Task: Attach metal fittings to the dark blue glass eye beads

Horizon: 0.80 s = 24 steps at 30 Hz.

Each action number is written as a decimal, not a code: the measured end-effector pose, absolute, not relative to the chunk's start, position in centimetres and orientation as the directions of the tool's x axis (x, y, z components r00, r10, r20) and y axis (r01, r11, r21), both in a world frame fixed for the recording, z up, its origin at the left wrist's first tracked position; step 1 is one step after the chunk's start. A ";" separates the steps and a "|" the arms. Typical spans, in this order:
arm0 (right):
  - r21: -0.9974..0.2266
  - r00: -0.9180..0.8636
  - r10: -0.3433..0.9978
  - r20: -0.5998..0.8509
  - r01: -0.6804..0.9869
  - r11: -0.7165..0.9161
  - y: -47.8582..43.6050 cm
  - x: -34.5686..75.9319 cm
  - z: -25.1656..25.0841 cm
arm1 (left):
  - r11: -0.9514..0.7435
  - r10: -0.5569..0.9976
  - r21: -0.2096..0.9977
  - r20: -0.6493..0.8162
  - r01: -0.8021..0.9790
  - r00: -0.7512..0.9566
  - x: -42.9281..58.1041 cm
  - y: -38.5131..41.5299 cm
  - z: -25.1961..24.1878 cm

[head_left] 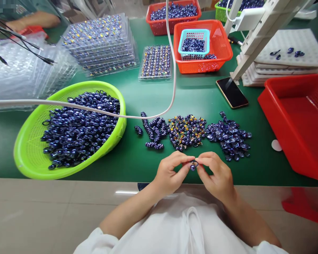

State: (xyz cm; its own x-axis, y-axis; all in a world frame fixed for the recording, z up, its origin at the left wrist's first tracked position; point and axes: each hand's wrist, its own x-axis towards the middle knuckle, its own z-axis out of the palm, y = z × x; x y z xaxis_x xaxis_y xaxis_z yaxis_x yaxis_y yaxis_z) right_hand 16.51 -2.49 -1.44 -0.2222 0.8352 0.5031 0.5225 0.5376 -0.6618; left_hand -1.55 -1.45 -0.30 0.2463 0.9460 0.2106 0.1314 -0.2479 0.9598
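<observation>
Left hand (pixel 171 173) and right hand (pixel 216 174) pinch one dark blue piece (pixel 193 165) between their fingertips

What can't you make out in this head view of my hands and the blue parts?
Small dark blue glossy piece, head view: pinched between left hand and right hand, which cover its shape.
Red plastic tray: cut off by the right edge.
Yellow-and-dark pile of tiny parts: too small to identify.

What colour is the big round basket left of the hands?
Lime green; the basket shows clearly in the head view.
</observation>
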 end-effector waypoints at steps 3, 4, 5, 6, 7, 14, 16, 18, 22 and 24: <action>-0.704 -0.213 0.865 0.454 0.510 0.495 -2.4 16.4 -1.3 | -0.322 0.931 0.932 0.280 0.167 0.234 -1.4 -1.5 -0.4; -0.725 -0.207 0.880 0.428 0.502 0.471 -2.4 16.4 -1.2 | -0.332 0.929 0.927 0.289 0.177 0.230 -1.4 -1.5 -0.4; -0.749 -0.197 0.897 0.396 0.495 0.440 -2.4 16.3 -1.2 | -0.335 0.930 0.923 0.291 0.187 0.226 -1.4 -1.5 -0.5; -0.772 -0.183 0.914 0.363 0.489 0.405 -2.4 16.2 -1.1 | -0.335 0.931 0.921 0.291 0.199 0.221 -1.3 -1.6 -0.5; -0.793 -0.167 0.928 0.332 0.484 0.371 -2.4 16.2 -1.1 | -0.333 0.933 0.919 0.289 0.210 0.215 -1.3 -1.7 -0.6; -0.833 -0.075 0.960 0.271 0.481 0.273 -2.9 15.4 -1.0 | -0.334 0.938 0.920 0.305 0.203 0.163 -0.8 -2.1 -0.7; -0.840 -0.061 0.962 0.265 0.475 0.262 -2.9 15.2 -1.0 | -0.351 0.932 0.918 0.325 0.183 0.158 -0.7 -2.2 -0.8; -0.854 -0.053 0.968 0.245 0.461 0.241 -2.9 15.1 -1.0 | -0.376 0.923 0.911 0.351 0.168 0.159 -0.7 -2.2 -1.0; -0.890 -0.060 0.983 0.173 0.419 0.182 -2.5 14.9 -0.9 | -0.384 0.919 0.904 0.354 0.188 0.173 -0.9 -2.1 -1.2; -0.889 -0.087 0.983 0.160 0.421 0.182 -2.3 15.2 -0.8 | -0.370 0.922 0.906 0.332 0.205 0.198 -0.9 -2.0 -1.2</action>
State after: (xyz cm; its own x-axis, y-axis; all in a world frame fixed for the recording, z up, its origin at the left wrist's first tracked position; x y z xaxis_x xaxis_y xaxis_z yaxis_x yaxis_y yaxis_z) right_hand 15.19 -2.34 -0.84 -0.0867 0.9833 0.1603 0.4205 0.1820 -0.8888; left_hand -0.93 -1.96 -1.18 0.1980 0.9221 0.3323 0.2045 -0.3705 0.9061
